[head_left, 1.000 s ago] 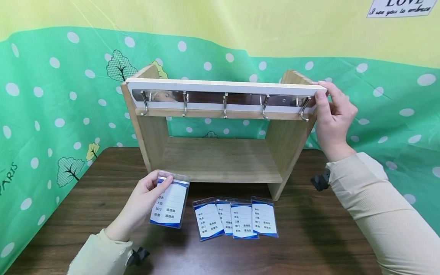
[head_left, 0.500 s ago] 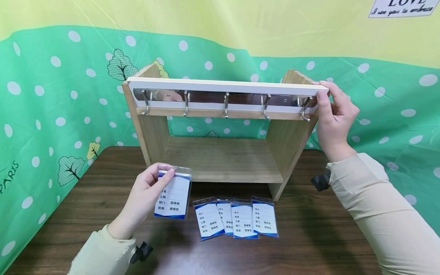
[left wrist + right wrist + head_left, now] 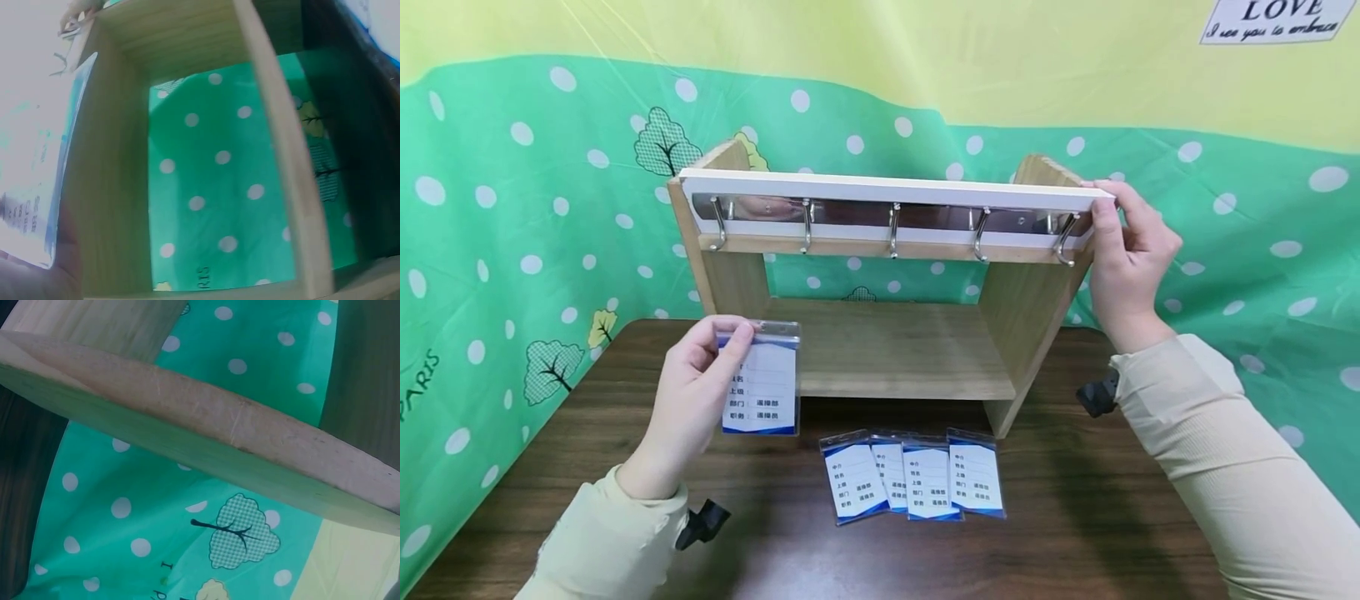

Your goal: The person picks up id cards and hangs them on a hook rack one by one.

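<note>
The left hand (image 3: 688, 396) and the badge (image 3: 762, 383) it pinches by the upper left corner have risen, before the wooden rack (image 3: 880, 342), nearer the hook rail (image 3: 891, 189) but apart from it. Four overlapping badges (image 3: 928, 482) lie unmoved before the rack. The right hand (image 3: 1129, 267) still grips the rail's end at the rack's right.

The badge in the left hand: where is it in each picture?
Head: left of centre, below the middle; the badge is in the left hand.
Left wrist: left edge, washed out.
Right wrist: not in it.
Shared landmark: the green dotted cloth.
</note>
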Tool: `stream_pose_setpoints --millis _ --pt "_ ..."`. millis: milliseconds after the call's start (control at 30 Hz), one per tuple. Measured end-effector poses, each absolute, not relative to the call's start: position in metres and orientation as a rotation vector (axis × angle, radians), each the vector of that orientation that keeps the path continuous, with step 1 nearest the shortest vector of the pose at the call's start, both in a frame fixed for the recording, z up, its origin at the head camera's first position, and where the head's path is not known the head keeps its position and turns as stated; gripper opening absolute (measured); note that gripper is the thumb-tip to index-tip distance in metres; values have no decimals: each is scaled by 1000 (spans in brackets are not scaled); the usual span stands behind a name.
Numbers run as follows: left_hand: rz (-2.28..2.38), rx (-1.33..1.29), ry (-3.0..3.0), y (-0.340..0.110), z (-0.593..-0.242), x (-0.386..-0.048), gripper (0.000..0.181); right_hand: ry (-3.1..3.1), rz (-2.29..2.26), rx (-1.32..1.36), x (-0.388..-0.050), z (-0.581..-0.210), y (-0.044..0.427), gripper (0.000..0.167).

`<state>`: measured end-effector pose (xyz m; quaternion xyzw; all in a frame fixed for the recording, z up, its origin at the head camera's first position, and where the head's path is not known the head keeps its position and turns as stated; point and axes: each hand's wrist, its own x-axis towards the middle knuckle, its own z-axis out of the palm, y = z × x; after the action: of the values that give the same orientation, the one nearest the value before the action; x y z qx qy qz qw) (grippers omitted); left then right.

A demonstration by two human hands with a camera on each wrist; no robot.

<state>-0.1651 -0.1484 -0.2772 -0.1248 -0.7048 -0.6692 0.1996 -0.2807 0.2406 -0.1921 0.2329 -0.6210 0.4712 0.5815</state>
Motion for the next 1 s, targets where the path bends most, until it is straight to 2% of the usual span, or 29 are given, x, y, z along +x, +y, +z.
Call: stream_pose_setpoints --millis 600,1000 --pt "-1822 -286 -1855 -167 -235 -197 16 -1443 1087 537 -280 -194 241 26" --pt "-1767 -318 -1876 -175 -223 -207 11 -1426 1086 541 -288 -196 245 24"
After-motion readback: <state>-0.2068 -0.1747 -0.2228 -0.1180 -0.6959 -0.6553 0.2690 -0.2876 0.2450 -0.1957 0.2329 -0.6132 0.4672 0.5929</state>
